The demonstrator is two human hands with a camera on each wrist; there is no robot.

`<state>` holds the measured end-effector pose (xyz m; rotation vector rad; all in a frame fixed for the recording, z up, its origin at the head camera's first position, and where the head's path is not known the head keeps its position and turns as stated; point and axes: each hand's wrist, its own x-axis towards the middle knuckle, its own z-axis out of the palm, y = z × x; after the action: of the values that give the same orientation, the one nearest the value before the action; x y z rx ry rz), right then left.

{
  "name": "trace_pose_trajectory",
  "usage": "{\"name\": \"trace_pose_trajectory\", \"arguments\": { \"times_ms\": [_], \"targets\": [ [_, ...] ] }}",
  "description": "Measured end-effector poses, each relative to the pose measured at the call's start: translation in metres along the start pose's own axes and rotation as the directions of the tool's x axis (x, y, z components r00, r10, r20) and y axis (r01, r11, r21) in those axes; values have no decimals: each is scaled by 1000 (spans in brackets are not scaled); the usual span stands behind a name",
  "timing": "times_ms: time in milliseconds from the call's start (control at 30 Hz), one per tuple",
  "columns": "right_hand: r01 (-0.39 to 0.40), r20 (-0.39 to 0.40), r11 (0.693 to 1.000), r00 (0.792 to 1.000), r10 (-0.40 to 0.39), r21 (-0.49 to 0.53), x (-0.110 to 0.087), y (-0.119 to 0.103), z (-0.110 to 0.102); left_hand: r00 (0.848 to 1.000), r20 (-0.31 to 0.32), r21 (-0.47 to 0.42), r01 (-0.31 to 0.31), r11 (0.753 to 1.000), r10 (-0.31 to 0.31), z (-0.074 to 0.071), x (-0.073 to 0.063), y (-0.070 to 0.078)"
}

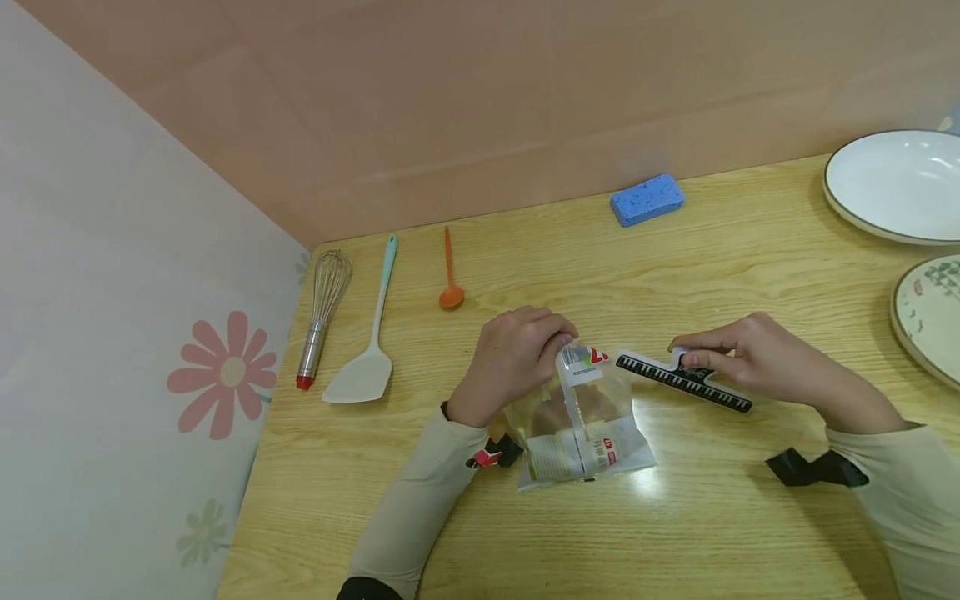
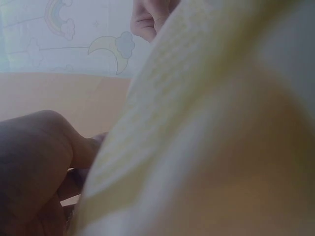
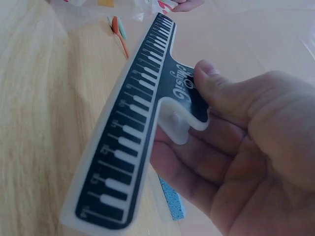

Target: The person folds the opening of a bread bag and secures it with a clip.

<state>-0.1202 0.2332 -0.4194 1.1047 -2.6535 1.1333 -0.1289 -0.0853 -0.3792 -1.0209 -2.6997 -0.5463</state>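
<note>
A clear plastic bag (image 1: 585, 417) with printed labels and brown contents is held by its top in my left hand (image 1: 517, 354), fingers curled over the upper edge. In the left wrist view the bag (image 2: 162, 132) fills much of the picture, blurred. To its right, my right hand (image 1: 750, 358) pinches a black-and-white bag clip (image 1: 682, 382) with a piano-key pattern by its tab. The right wrist view shows the thumb on one side of the clip (image 3: 133, 123) and fingers on the other. The clip's left end is near the bag's top, apart from it.
At the left of the wooden table lie a whisk (image 1: 322, 312), a white spatula (image 1: 362, 375) and an orange spoon (image 1: 451, 295). A blue sponge (image 1: 647, 200) lies by the back wall. A white dish (image 1: 900, 183) and a patterned plate (image 1: 933, 312) stand at the right.
</note>
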Motion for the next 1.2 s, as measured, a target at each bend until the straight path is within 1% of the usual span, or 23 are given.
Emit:
{"name": "trace_pose_trajectory", "arguments": {
  "times_ms": [233,500,633,733,967,1133,1200],
  "targets": [
    [17,-3,1000,1000,-17,15,3,-1,6,1000,6,-8,-4,1000,4,-1,1,1],
    [-9,-8,999,1000,9,41,4,-5,9,1000,9,2,-4,1000,4,-2,2,1],
    [0,-27,999,1000,1,47,6,-6,13,1000,4,6,-8,1000,8,-2,1,1],
    [3,-26,998,1000,-2,55,8,-7,15,1000,-4,4,-12,1000,12,-1,1,1],
    [-45,-9,997,999,46,62,9,-11,19,1000,-8,-2,-15,1000,15,1,1,2],
    [-74,-22,995,997,76,66,11,-15,23,1000,-4,-3,-13,1000,13,0,0,2],
    [-73,-33,995,997,75,64,12,-16,25,1000,-5,-2,-15,1000,15,1,0,1]
  ]
}}
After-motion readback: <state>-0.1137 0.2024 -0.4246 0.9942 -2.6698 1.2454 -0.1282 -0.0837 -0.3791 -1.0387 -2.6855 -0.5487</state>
